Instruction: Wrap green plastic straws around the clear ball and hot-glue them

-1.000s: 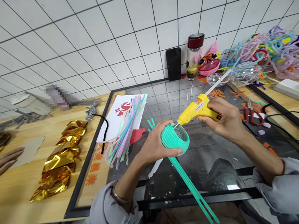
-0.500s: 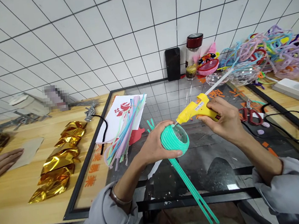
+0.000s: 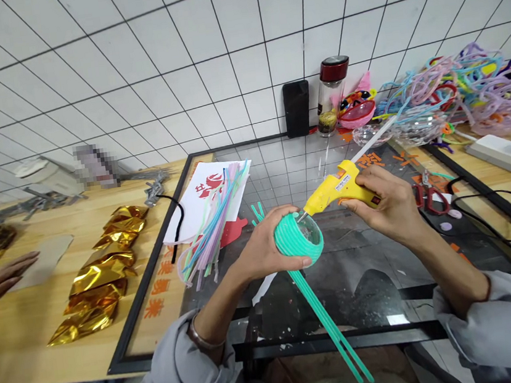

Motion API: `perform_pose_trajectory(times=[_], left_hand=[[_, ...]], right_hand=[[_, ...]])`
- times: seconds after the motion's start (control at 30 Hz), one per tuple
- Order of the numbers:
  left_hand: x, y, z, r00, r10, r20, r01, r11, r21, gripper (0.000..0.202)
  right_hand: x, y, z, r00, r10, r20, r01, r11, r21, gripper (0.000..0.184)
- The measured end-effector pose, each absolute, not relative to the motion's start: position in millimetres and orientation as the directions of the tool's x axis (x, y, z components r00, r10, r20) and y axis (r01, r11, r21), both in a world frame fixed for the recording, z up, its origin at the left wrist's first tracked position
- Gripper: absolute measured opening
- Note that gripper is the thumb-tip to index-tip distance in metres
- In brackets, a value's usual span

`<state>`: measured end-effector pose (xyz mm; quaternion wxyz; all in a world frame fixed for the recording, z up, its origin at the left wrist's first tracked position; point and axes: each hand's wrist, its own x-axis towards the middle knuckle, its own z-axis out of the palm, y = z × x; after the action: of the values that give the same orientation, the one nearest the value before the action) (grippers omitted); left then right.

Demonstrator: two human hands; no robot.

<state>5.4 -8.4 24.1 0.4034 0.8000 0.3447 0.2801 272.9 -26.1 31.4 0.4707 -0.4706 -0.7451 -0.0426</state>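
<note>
Left hand [image 3: 264, 240] clasps round, teal-coiled clear cup [image 3: 290, 241] above glass tabletop [image 3: 365, 252], short of near edge | right hand [image 3: 385, 203] grips yellow plastic glue gun [image 3: 328, 195] | mouth tilted (presumably for nozzle [image 3: 302, 215] access)

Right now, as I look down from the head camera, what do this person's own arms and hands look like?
The left hand and right hand are bare, without gloves. Both arms wear loose, wrinkled grey sleeves that leave the forearms uncovered. A silvery bracelet circles the left arm near the cuff.
</note>
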Motion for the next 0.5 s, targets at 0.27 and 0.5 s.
perform_pose_trajectory(times=[0.27,0.5], left_hand=[[6,-9,26,0.600,0.784,0.161,0.337,-0.429,0.838,0.085],[7,-11,31,0.596,0.792,0.132,0.358,-0.409,0.839,0.082]], right_hand=[[272,-24,25,-0.082,0.673,0.736,0.766,0.515,-0.385,0.021],[279,-13,15,0.099,0.772,0.628,0.746,0.360,-0.560,0.028]])
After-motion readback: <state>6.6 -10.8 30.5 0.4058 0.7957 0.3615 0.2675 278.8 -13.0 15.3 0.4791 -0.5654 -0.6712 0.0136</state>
